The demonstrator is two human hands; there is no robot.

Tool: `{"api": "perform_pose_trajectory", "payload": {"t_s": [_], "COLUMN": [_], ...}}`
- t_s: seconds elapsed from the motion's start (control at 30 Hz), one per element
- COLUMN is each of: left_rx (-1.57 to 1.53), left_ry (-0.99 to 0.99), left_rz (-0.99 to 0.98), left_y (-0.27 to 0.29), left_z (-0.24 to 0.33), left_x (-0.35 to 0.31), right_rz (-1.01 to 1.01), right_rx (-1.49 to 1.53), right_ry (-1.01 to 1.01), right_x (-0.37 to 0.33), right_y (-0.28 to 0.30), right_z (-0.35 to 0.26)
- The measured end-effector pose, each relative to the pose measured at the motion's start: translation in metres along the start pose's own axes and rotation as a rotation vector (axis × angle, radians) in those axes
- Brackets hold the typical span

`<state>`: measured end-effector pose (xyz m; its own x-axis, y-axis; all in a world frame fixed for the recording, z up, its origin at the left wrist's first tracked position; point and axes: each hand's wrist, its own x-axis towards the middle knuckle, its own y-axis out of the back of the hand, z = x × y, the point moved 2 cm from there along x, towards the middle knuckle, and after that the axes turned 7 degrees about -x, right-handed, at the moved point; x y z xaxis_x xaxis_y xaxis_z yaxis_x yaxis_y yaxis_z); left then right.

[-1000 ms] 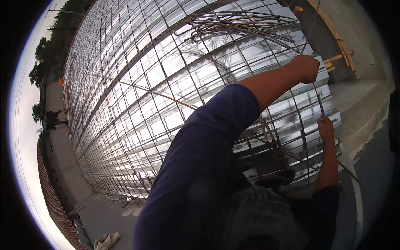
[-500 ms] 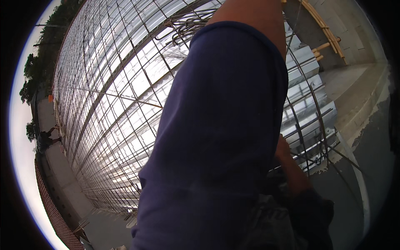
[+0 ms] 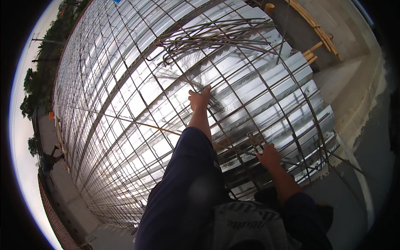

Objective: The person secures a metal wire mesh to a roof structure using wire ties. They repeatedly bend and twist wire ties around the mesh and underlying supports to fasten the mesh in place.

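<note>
My left hand (image 3: pixel 199 100) reaches forward to a bundle of thin tie wire (image 3: pixel 214 103) lying on the rebar mesh. Its thumb and a finger are spread apart at the wire, and the other fingers are hard to make out. Loose wire ends fan out beyond the hand. Nearer and to the right, my right hand (image 3: pixel 271 157) is closed around the handles of metal pincers (image 3: pixel 252 140), whose head points away from me over the mesh. Beneath both hands runs the steel rebar mesh (image 3: pixel 239 98) above shiny corrugated metal decking (image 3: pixel 266 83).
Bent rebar pieces (image 3: pixel 221 39) lie in a pile beyond my left hand. Orange pipes (image 3: pixel 318 27) stand by the concrete wall at the far right. Grey concrete (image 3: pixel 350 183) borders the decking on the right. A person (image 3: pixel 51 160) is at the far left edge.
My left arm, which filled the middle of the view, has come down and left, with the hand now at the wire bundle. The right hand has shifted slightly left, and the pincers now show.
</note>
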<state>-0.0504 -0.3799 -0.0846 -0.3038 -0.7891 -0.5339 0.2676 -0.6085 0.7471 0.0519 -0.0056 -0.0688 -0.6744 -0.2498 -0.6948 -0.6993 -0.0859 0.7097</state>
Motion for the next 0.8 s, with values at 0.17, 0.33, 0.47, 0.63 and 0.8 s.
{"api": "perform_pose_trajectory", "payload": {"t_s": [0.17, 0.33, 0.47, 0.63, 0.8], "left_rx": [0.11, 0.174, -0.257, -1.102, -1.532], "left_ry": [0.007, -0.075, 0.084, 0.073, 0.186], "left_rz": [0.05, -0.056, -0.104, -0.212, -0.577], "left_y": [-0.029, -0.041, -0.043, -0.069, -0.075], "left_z": [0.002, -0.049, -0.036, 0.016, 0.078], "left_x": [0.003, 0.085, 0.071, -0.013, -0.137], "right_rz": [-0.018, -0.066, 0.013, -0.01, -0.048], "right_rx": [0.044, 0.055, 0.141, 0.816, 1.025], "right_ry": [0.028, 0.046, 0.065, 0.209, 0.189], "right_x": [0.003, -0.002, 0.018, 0.041, 0.047], "right_y": [0.008, 0.027, 0.035, 0.13, 0.19], "right_z": [0.003, -0.003, -0.007, -0.061, -0.042]}}
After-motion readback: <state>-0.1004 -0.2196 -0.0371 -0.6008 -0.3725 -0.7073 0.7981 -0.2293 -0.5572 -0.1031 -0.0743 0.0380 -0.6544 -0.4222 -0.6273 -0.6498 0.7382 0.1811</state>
